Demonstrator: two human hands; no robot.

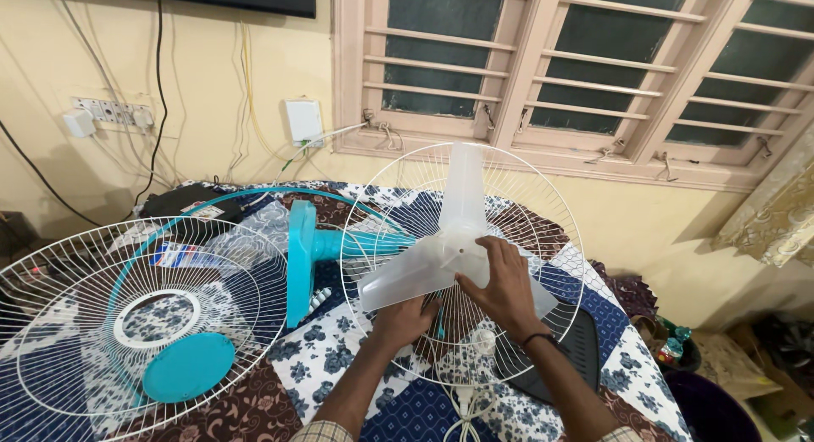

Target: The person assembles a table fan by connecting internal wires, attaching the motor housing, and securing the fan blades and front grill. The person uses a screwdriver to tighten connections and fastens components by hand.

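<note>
1. At the lower centre of the frame, the left hand (pixel 405 321) curled under the translucent fan blade (pixel 449 251), fingers hidden, so its grip could not be told.
2. Just right, the right hand (pixel 502 283) lay spread flat on the blade's hub.
3. Behind it stood the rear wire guard (pixel 543 205) and teal motor housing (pixel 309 247).
4. At the lower left lay the front wire guard (pixel 76 323).
</note>
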